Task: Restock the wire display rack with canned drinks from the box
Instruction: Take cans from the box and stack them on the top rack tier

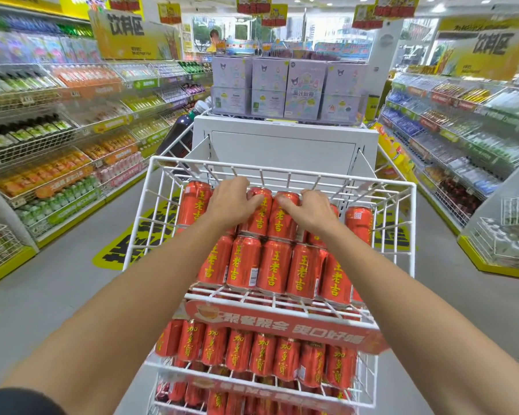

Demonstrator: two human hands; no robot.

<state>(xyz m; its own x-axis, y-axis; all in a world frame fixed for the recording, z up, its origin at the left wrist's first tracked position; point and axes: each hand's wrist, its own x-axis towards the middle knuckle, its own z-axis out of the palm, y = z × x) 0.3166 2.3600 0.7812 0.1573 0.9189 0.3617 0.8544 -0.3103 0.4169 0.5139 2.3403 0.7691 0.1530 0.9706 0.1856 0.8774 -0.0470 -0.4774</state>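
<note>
The white wire display rack (283, 172) stands straight in front of me with several tiers of red canned drinks. In its top basket a front row of red cans (274, 266) stands upright, with a second row behind it. My left hand (230, 202) curls over the top of a back-row can (259, 215), thumb against its side. Beside it, my right hand (309, 210) grips the neighbouring can (284, 218) from the right. The two cans touch each other. More red cans (262, 357) fill the tier below, under a red sign strip (282, 328).
A white cabinet (283, 143) topped with purple boxes (288, 88) stands behind the rack. Stocked drink shelves line the aisle on the left (43, 145) and the right (461, 139). A yellow floor sticker (132, 244) lies left of the rack, and grey floor runs on both sides.
</note>
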